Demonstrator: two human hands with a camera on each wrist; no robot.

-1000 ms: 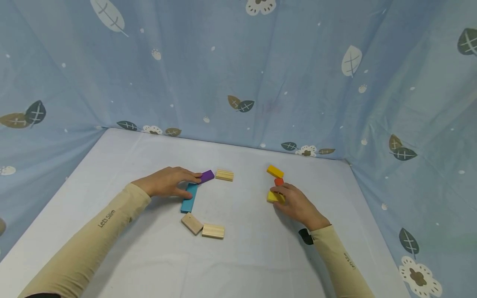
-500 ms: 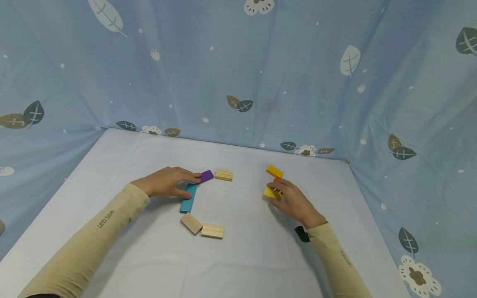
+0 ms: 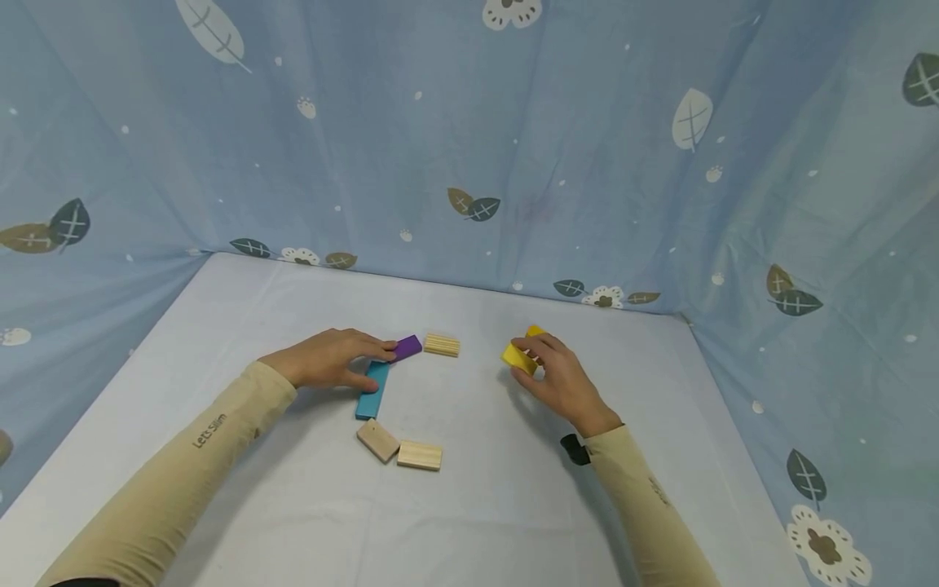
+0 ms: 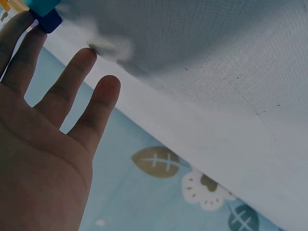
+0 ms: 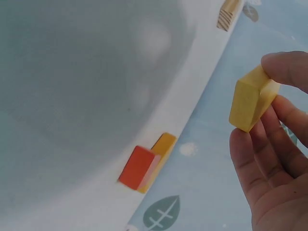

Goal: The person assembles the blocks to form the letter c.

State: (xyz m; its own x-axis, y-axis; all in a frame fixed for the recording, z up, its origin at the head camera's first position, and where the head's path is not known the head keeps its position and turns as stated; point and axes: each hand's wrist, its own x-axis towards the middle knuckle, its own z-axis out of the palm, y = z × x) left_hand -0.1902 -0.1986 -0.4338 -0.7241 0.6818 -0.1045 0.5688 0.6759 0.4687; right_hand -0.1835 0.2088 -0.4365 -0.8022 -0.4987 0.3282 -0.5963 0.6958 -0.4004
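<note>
My right hand pinches a yellow block between thumb and fingers; the right wrist view has this yellow block raised off the cloth. Beneath it lie a red block and an amber block, the red one covered by my hand in the head view. On the left, my left hand rests with its fingertips at a purple block and its thumb on a long blue block. The left wrist view shows the fingers loosely extended, their tips by the purple block.
A ridged wooden block continues the row beside the purple one. Two plain wooden blocks lie below the blue block, end to end at an angle. White cloth covers the table, and a blue patterned curtain closes off the back and sides.
My right hand has picked up the yellow block from beside the red one and carried it up and to the left. The left hand has stayed in place.
</note>
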